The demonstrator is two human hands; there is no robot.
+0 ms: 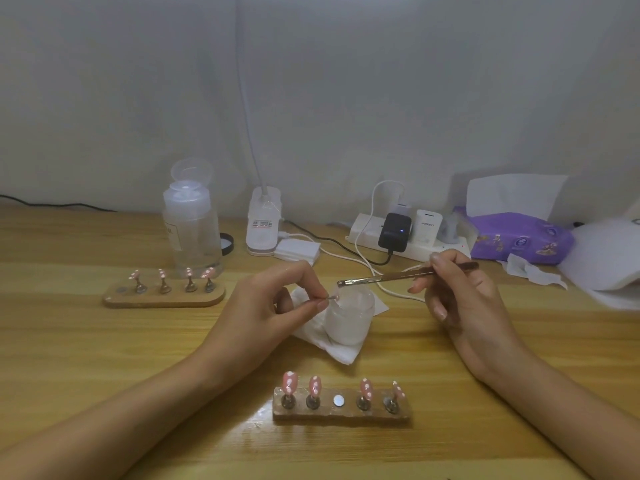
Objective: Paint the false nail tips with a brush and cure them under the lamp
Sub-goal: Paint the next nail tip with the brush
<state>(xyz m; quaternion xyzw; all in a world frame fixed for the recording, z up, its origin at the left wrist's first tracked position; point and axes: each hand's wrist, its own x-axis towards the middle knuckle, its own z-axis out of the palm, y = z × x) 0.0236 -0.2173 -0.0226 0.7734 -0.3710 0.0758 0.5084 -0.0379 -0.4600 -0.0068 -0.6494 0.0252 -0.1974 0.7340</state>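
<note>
- Near stand (pixel 343 416): it is sitting closest to the person on the tabletop (pixel 104 348). It is carrying four pink dotted nail tips (pixel 289 382), and one bare round seat (pixel 338 400) is showing in the middle.
- Left hand (pixel 263 306): its thumb and forefinger are pinching one small held nail tip (pixel 333 297). The tip is hovering over the near-left rim of the frosted jar (pixel 349 317). The other fingers are curling loosely.
- Right hand (pixel 464 303): its fingers are gripping the rear of the brush (pixel 388 277) in a pen hold.
- Governing relation: the brush's long axis is running right to left and sloping slightly down. Its bristle end is pointing at the held nail tip from just above and to the right. Contact cannot be told, though the two appear narrowly apart.
- The right hand is likely making the next stroke leftward along this axis while the left hand steadies the tip.
- Tissue (pixel 343 351): it is lying under the jar, between the two hands.
- Far stand (pixel 162 300): it is standing beyond the left hand and holding four more painted tips.
- White domed unit (pixel 609 261): it is resting at the far right edge, nearer the right hand, and is probably the curing lamp.
</note>
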